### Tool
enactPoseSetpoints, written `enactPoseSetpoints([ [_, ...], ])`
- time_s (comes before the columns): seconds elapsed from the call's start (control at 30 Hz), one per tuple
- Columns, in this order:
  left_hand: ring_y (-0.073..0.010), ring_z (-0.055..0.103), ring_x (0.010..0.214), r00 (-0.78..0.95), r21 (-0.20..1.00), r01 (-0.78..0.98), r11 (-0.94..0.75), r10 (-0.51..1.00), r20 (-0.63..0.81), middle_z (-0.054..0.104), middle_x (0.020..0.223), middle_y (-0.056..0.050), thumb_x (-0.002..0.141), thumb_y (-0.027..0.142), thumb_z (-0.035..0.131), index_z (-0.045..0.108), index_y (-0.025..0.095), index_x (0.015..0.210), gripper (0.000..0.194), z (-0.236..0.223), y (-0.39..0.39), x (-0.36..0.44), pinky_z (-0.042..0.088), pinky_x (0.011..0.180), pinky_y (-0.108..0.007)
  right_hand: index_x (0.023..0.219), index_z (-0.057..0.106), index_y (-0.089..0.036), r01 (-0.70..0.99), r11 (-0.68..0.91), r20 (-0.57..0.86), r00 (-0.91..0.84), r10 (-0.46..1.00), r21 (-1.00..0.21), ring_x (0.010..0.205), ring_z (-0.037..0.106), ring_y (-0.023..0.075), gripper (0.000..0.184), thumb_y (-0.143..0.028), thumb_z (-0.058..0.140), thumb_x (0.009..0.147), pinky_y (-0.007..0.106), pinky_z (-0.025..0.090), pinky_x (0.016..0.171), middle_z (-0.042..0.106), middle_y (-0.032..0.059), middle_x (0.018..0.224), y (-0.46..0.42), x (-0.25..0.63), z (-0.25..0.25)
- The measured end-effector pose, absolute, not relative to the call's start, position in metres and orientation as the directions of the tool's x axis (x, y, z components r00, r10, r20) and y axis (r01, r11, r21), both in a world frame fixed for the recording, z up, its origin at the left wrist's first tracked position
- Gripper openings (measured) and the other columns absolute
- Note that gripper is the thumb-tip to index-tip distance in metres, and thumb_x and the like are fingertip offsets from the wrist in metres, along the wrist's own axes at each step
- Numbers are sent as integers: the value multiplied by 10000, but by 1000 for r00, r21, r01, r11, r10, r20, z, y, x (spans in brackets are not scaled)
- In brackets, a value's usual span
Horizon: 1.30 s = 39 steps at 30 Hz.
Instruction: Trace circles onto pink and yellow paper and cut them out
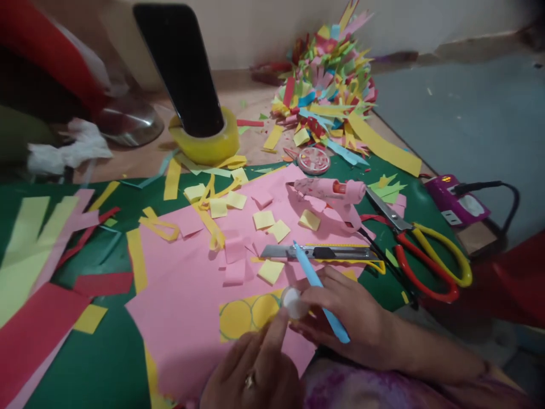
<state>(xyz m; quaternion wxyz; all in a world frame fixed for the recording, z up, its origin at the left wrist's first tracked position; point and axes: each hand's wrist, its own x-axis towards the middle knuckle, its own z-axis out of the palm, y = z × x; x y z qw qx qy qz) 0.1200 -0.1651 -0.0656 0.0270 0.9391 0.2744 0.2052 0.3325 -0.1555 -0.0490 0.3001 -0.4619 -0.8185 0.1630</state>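
A yellow paper strip (236, 320) with two drawn circles in view lies on large pink paper (179, 318). At its right end sits a small white round cap (293, 303). My right hand (353, 309) has its fingers curled around the cap's far and right side, and a light blue pen (315, 278) is tucked in it, slanting with its narrow end up and away from the paper. My left hand (259, 369) rests palm down, the index finger stretched out to the cap's near edge and the other fingers bent by the strip. Part of the strip is hidden under my hands.
Beyond my hands lie a box cutter (315, 252), a pink glue gun (327, 193) and scissors (413, 244). A phone (183, 68) leans in a yellow tape roll (230, 139). Paper scraps (264, 220) and a fringed paper heap (327, 85) are around; a purple power socket (457, 199) stands right.
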Motion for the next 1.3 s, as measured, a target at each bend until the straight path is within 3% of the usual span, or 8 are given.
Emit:
enactPoseSetpoints([
  [0.13,-164,703,838,766,196,461,-865,500,405,742,974,-50,856,234,561,635,228,867,74,-70,-168,113,563,773,-251,1011,478,-222,679,503,323,-385,864,-535,646,597,180,146,-166,557,900,303,475,563,687,41,785,-156,334,-52],
  [0.27,-194,695,892,772,259,453,-853,520,364,744,971,-74,849,232,589,641,217,873,59,-66,-167,114,556,813,-288,1014,467,-242,657,511,336,-386,859,-554,639,620,170,222,-173,618,865,312,502,594,718,52,864,-157,334,-50],
  [0.4,-212,669,913,777,317,452,-834,543,320,735,987,-92,858,213,584,650,197,880,71,-60,-167,116,543,797,-316,1072,452,-252,667,517,359,-374,855,-537,618,612,173,278,-159,606,860,316,499,577,709,32,816,-157,332,-50],
  [0.63,-198,630,906,763,230,514,-826,563,316,723,976,-65,883,161,499,643,207,824,162,-54,-163,119,496,777,-315,976,529,-214,705,505,308,-401,863,-498,631,592,184,115,-170,570,878,309,469,554,676,35,742,-157,331,-54],
  [0.77,-197,630,889,729,238,544,-804,594,341,732,958,-55,913,139,418,629,186,805,241,-53,-161,123,455,791,-330,908,557,-210,733,485,271,-403,874,-477,607,568,186,12,-216,555,899,309,448,537,653,32,689,-157,330,-55],
  [1.07,-207,620,846,678,422,508,-750,651,341,725,894,-74,886,134,478,602,151,830,138,-48,-157,128,452,795,-347,1059,537,-203,682,526,300,-432,850,-508,686,592,189,140,-251,538,927,321,499,628,666,37,769,-156,336,-50],
  [1.2,-222,586,785,683,442,486,-754,643,347,701,820,-82,844,119,501,596,143,781,116,-43,-154,131,469,739,-365,1107,510,-194,661,529,343,-403,848,-531,768,613,199,197,-235,553,919,342,511,702,671,45,833,-160,338,-51],
  [1.3,-231,571,748,687,423,508,-751,649,327,687,776,-77,842,147,494,593,152,737,145,-43,-155,132,468,688,-379,1099,514,-176,646,542,370,-397,840,-537,715,580,188,215,-233,582,904,329,502,667,666,47,816,-161,339,-55],
])
